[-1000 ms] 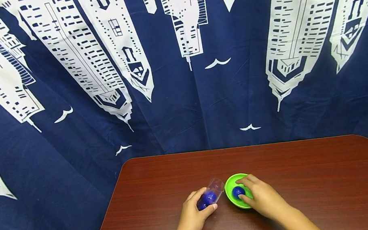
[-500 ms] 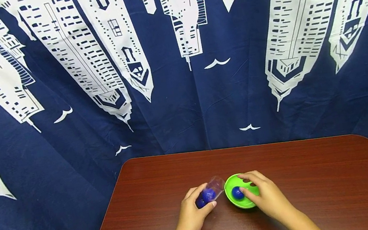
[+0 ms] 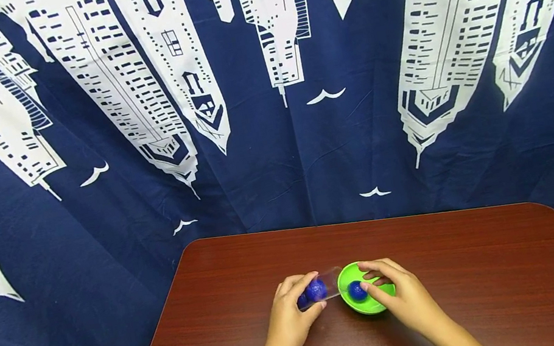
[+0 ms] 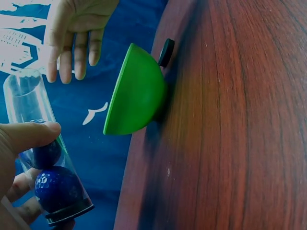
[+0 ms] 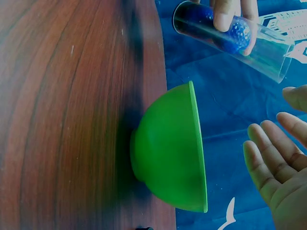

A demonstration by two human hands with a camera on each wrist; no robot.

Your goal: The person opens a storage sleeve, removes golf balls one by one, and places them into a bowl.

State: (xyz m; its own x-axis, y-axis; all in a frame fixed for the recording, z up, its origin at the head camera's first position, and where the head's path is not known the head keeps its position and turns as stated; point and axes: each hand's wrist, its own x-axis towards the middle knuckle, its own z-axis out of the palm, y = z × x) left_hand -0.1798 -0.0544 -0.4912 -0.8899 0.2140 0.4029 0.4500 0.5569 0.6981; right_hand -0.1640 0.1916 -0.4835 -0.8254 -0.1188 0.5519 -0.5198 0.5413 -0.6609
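My left hand [image 3: 289,322] grips a clear plastic tube [image 4: 24,98] with two blue golf balls [image 4: 58,188] inside, thumb and fingers wrapped round it. The tube leans, its clear end toward the green bowl [image 5: 168,148], its black end lower. In the head view another blue golf ball [image 3: 357,290] lies inside the bowl; the bowl's wall hides it from both wrist views. Above the bowl hovers my right hand [image 3: 408,301], fingers apart and relaxed, with nothing between them in the right wrist view.
The bowl stands on a brown wood-grain table [image 3: 494,270] with rounded far corners. A small black round thing [image 4: 166,52] is beside the bowl. Behind the table hangs a dark blue cloth [image 3: 265,169] printed with white buildings and birds.
My right hand's fingers have lifted back from the ball in the bowl and shifted slightly right. The tube in my left hand has turned to point more sideways toward the bowl.
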